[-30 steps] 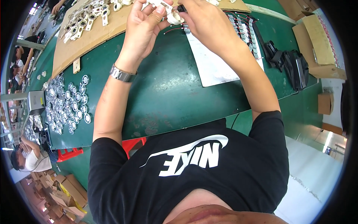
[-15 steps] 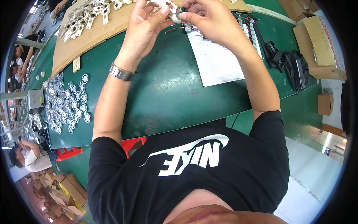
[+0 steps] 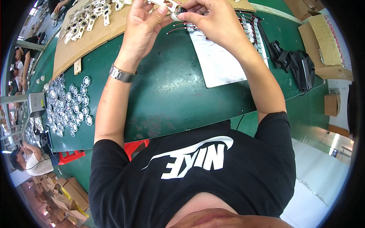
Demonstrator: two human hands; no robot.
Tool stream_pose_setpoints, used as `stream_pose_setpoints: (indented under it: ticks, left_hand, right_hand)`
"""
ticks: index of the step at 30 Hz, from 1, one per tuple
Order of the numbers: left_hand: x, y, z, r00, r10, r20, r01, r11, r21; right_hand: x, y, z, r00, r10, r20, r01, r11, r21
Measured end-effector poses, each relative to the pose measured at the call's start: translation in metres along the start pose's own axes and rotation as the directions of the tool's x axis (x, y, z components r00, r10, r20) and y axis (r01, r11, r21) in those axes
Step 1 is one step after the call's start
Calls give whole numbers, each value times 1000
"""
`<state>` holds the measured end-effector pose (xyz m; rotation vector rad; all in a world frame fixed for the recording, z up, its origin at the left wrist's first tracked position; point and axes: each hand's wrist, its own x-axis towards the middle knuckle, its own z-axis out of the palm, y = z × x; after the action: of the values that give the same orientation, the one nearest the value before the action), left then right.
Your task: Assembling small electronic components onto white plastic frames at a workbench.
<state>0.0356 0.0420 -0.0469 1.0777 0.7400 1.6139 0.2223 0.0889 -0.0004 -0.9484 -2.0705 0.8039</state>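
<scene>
At the far edge of the green table, my left hand [image 3: 141, 28] grips a white plastic housing [image 3: 166, 3] with an open frame and a ring-shaped end. The thumb presses along its near side. My right hand [image 3: 215, 19] is closed, thumb and fingers pinching a small dark round part [image 3: 181, 11] at the ring end. Fingertips hide much of it, so how deeply it sits in the ring cannot be made out. Below the right hand lies a white sheet [image 3: 216, 62], with small motors on red and black wires [image 3: 249, 28] along its far and right sides.
Similar white housings [image 3: 91, 17] cover a cardboard sheet [image 3: 114, 32] at the far left. Many clear round discs [image 3: 70, 104] lie on the table's left. A black strapped pouch [image 3: 302, 70] and open carton [image 3: 323, 43] are at right. Other people sit along the left.
Both hands have shifted slightly left with the white housing. The dark round part now appears closer against the ring, between my right thumb and fingers.
</scene>
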Motion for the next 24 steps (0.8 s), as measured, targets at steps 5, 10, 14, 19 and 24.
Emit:
stream_pose_setpoints:
  ticks: [5, 10, 14, 19, 24]
  left_hand:
    - [4, 1, -5, 998, 50, 39, -49, 998, -40]
    - [32, -25, -22, 689, 539, 485, -229, 797, -559]
    - [3, 6, -2, 980, 160, 115, -174, 978, 115]
    - [13, 3, -10, 981, 136, 140, -157, 976, 149]
    - [3, 7, -7, 975, 114, 191, -134, 987, 92]
  right_hand:
    - [10, 27, 1, 987, 12, 160, -70, 930, 360]
    - [12, 4, -11, 879, 92, 468, -357, 778, 517]
    - [18, 33, -11, 839, -54, 542, -387, 640, 664]
    - [18, 33, -10, 778, -63, 625, -464, 613, 639]
    - [15, 30, -11, 805, -44, 592, -419, 665, 619]
